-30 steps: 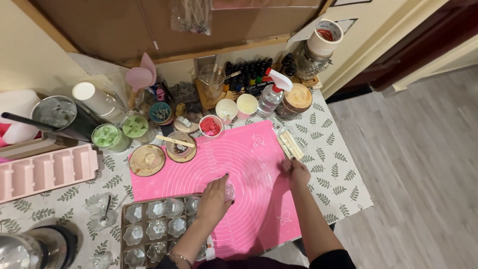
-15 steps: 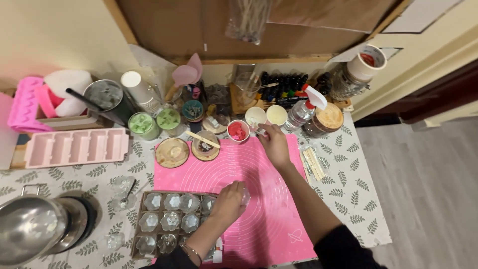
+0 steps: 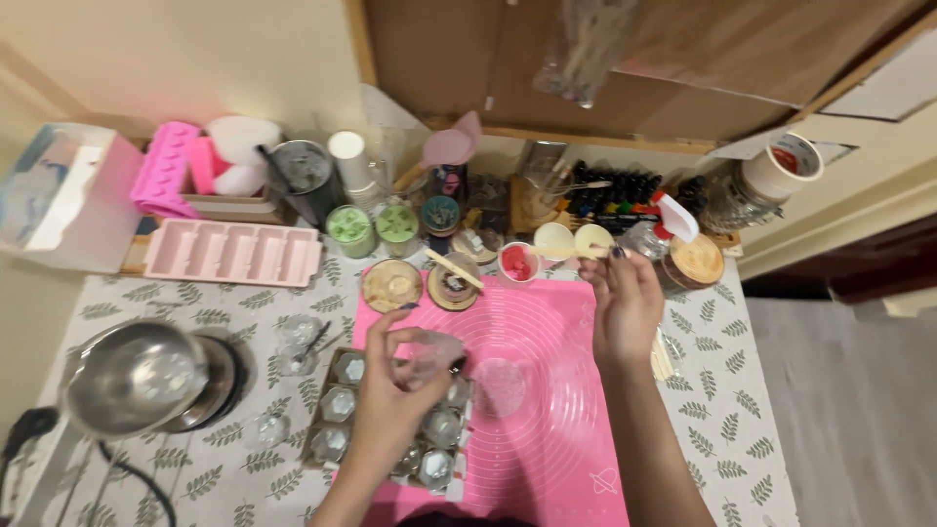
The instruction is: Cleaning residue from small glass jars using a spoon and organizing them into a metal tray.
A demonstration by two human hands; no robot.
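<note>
Clear small glass (image 3: 436,353) gripped in left hand (image 3: 395,390), right hand (image 3: 623,303) pinching cream spoon (image 3: 576,241)

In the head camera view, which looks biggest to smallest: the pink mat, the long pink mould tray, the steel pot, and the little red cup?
1. pink mat, by far the largest.
2. and 3. long pink mould tray and steel pot: much alike in area, and the pot sits nearer the camera, so I will not rank them.
4. little red cup, the smallest.

Leaf-print table (image 3: 742,390) bears pink mat (image 3: 547,429), tray (image 3: 337,444).
</note>
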